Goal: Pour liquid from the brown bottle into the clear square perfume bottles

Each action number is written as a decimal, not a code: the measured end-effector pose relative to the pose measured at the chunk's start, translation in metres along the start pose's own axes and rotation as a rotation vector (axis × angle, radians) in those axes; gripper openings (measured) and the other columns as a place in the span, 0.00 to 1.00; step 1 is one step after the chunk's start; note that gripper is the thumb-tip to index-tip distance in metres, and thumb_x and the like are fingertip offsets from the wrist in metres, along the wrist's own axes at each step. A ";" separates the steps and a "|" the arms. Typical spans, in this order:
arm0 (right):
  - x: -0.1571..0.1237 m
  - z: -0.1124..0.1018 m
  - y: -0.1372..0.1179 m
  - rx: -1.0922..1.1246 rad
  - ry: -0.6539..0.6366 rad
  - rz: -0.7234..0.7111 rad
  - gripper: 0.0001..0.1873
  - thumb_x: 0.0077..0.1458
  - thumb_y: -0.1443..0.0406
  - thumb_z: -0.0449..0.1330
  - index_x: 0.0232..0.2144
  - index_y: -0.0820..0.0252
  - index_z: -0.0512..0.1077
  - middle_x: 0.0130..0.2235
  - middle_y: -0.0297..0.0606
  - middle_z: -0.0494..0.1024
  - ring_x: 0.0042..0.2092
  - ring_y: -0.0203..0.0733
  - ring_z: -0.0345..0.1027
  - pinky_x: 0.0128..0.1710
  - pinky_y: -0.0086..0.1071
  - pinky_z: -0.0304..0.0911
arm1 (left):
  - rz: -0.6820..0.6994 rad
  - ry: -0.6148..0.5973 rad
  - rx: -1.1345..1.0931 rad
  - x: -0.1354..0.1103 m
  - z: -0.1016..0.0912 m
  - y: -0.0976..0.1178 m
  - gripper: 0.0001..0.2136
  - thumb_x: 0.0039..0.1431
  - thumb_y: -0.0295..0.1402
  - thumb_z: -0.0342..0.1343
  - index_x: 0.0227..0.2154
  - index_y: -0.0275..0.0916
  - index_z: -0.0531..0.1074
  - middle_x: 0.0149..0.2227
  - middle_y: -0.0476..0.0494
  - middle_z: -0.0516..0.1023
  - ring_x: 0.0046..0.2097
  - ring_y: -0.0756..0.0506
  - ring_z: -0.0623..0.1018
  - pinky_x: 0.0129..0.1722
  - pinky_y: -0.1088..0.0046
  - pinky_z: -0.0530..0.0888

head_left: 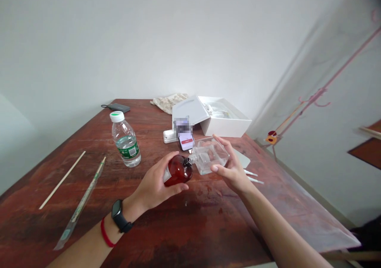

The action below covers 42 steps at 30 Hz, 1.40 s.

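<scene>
My left hand (159,180) is wrapped round an amber bottle (180,170), tilted so that its dark neck points up and right. In my right hand (233,168) lies a clear square bottle (208,155), tipped on its side with its neck toward the left. The two bottle mouths meet or nearly meet; whether they touch I cannot tell. Any liquid passing between them is too small to make out. A black watch and a red band circle my left wrist.
Left of my hands stands a water bottle (126,145). Nearby lie a bare stick (62,180) and wrapped chopsticks (86,196). Behind the bottles are a phone (186,141), a white case (169,136), an open white box (228,127) and a cloth (166,102). White sticks (253,177) lie right.
</scene>
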State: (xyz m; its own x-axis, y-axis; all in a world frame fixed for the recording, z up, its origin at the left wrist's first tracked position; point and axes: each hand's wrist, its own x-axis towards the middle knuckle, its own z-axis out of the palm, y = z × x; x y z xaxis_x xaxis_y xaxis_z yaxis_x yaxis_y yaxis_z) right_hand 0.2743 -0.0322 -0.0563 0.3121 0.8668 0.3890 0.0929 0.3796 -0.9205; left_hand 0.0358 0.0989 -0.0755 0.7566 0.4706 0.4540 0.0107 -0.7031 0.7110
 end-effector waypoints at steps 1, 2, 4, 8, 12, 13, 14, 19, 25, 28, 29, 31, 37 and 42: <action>0.000 0.001 -0.001 0.002 0.002 0.000 0.42 0.52 0.54 0.76 0.65 0.41 0.64 0.58 0.41 0.78 0.54 0.53 0.76 0.54 0.49 0.73 | -0.001 0.000 0.001 0.000 0.000 0.000 0.41 0.59 0.57 0.66 0.68 0.42 0.61 0.63 0.32 0.75 0.62 0.32 0.77 0.66 0.51 0.70; 0.001 0.001 -0.002 0.004 0.003 -0.001 0.42 0.51 0.54 0.77 0.64 0.42 0.64 0.57 0.41 0.79 0.53 0.52 0.76 0.53 0.49 0.73 | 0.000 0.002 0.002 0.000 0.000 0.000 0.41 0.59 0.57 0.66 0.68 0.41 0.61 0.63 0.32 0.75 0.62 0.32 0.77 0.66 0.51 0.70; 0.002 0.002 -0.004 0.008 0.001 -0.006 0.42 0.50 0.54 0.77 0.63 0.42 0.65 0.56 0.40 0.79 0.51 0.51 0.77 0.53 0.48 0.74 | 0.002 0.005 -0.002 0.001 -0.001 0.001 0.40 0.60 0.57 0.66 0.67 0.41 0.61 0.63 0.33 0.75 0.62 0.32 0.77 0.66 0.52 0.70; 0.003 0.003 -0.008 0.012 -0.008 -0.004 0.42 0.50 0.55 0.78 0.63 0.42 0.65 0.56 0.40 0.79 0.53 0.53 0.78 0.52 0.48 0.75 | 0.003 0.016 -0.003 0.002 -0.001 0.002 0.40 0.60 0.56 0.66 0.68 0.41 0.62 0.64 0.33 0.75 0.63 0.32 0.77 0.66 0.53 0.70; 0.003 0.004 -0.008 0.034 -0.010 -0.018 0.42 0.49 0.56 0.78 0.62 0.42 0.66 0.56 0.40 0.79 0.52 0.52 0.79 0.50 0.46 0.76 | -0.010 0.017 0.007 0.001 -0.001 0.003 0.40 0.60 0.56 0.67 0.67 0.40 0.62 0.64 0.32 0.75 0.62 0.32 0.77 0.65 0.52 0.72; 0.003 0.004 -0.008 0.043 -0.010 -0.020 0.42 0.49 0.56 0.78 0.62 0.42 0.66 0.56 0.40 0.79 0.52 0.52 0.79 0.50 0.46 0.76 | -0.012 0.017 0.010 0.001 -0.001 0.002 0.40 0.60 0.56 0.66 0.67 0.40 0.62 0.64 0.32 0.75 0.62 0.32 0.77 0.65 0.52 0.72; 0.004 0.004 -0.008 0.052 -0.012 -0.021 0.42 0.49 0.57 0.78 0.62 0.42 0.66 0.56 0.40 0.79 0.51 0.51 0.79 0.49 0.46 0.76 | -0.013 0.019 0.013 0.001 -0.001 0.002 0.40 0.60 0.57 0.66 0.67 0.40 0.62 0.64 0.32 0.75 0.62 0.31 0.77 0.65 0.52 0.72; 0.005 0.004 -0.007 0.091 -0.025 -0.032 0.41 0.48 0.58 0.79 0.61 0.42 0.67 0.55 0.39 0.80 0.51 0.51 0.79 0.49 0.46 0.76 | -0.021 0.020 0.029 0.001 -0.001 0.002 0.40 0.59 0.58 0.66 0.67 0.41 0.62 0.65 0.32 0.74 0.64 0.31 0.76 0.66 0.51 0.71; 0.007 0.002 -0.005 0.079 -0.042 -0.055 0.41 0.48 0.57 0.79 0.62 0.43 0.67 0.57 0.39 0.79 0.56 0.53 0.77 0.56 0.51 0.73 | -0.031 0.012 0.052 0.002 -0.001 0.002 0.40 0.60 0.57 0.65 0.68 0.42 0.61 0.66 0.32 0.72 0.64 0.31 0.75 0.66 0.50 0.70; 0.007 0.002 -0.005 0.057 -0.033 -0.066 0.43 0.47 0.57 0.79 0.62 0.44 0.67 0.56 0.40 0.80 0.55 0.54 0.77 0.56 0.51 0.73 | -0.036 0.009 0.046 0.001 -0.001 0.002 0.40 0.60 0.57 0.66 0.68 0.42 0.61 0.65 0.32 0.73 0.64 0.31 0.75 0.66 0.50 0.69; 0.007 0.002 -0.006 0.052 -0.032 -0.073 0.43 0.47 0.57 0.79 0.62 0.44 0.67 0.55 0.40 0.80 0.55 0.54 0.77 0.56 0.51 0.73 | -0.037 0.006 0.042 0.001 -0.001 0.003 0.40 0.60 0.57 0.66 0.68 0.42 0.60 0.65 0.32 0.73 0.64 0.31 0.75 0.66 0.50 0.69; 0.007 0.002 -0.007 0.047 -0.031 -0.086 0.43 0.47 0.57 0.79 0.62 0.44 0.68 0.55 0.39 0.80 0.55 0.53 0.77 0.56 0.51 0.73 | -0.040 0.004 0.038 0.000 -0.001 0.003 0.40 0.60 0.56 0.66 0.68 0.42 0.60 0.65 0.32 0.73 0.64 0.32 0.75 0.67 0.50 0.69; 0.006 0.004 -0.010 0.016 -0.015 -0.085 0.42 0.47 0.55 0.79 0.62 0.45 0.68 0.55 0.40 0.81 0.56 0.54 0.77 0.56 0.52 0.73 | -0.041 0.013 0.038 -0.001 -0.001 0.001 0.40 0.59 0.55 0.67 0.68 0.42 0.61 0.65 0.33 0.73 0.64 0.31 0.75 0.67 0.50 0.69; 0.006 0.004 -0.010 0.045 -0.017 -0.088 0.41 0.48 0.56 0.79 0.62 0.44 0.69 0.56 0.40 0.81 0.55 0.54 0.77 0.55 0.50 0.74 | -0.046 0.007 0.028 0.000 -0.001 0.002 0.41 0.59 0.55 0.67 0.68 0.41 0.61 0.64 0.33 0.74 0.64 0.31 0.75 0.67 0.50 0.69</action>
State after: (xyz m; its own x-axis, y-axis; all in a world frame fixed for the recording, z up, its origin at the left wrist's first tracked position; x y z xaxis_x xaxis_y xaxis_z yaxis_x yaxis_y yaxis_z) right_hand 0.2712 -0.0294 -0.0445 0.2889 0.8345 0.4692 0.0763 0.4685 -0.8802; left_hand 0.0350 0.0978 -0.0737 0.7503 0.5067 0.4247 0.0643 -0.6952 0.7159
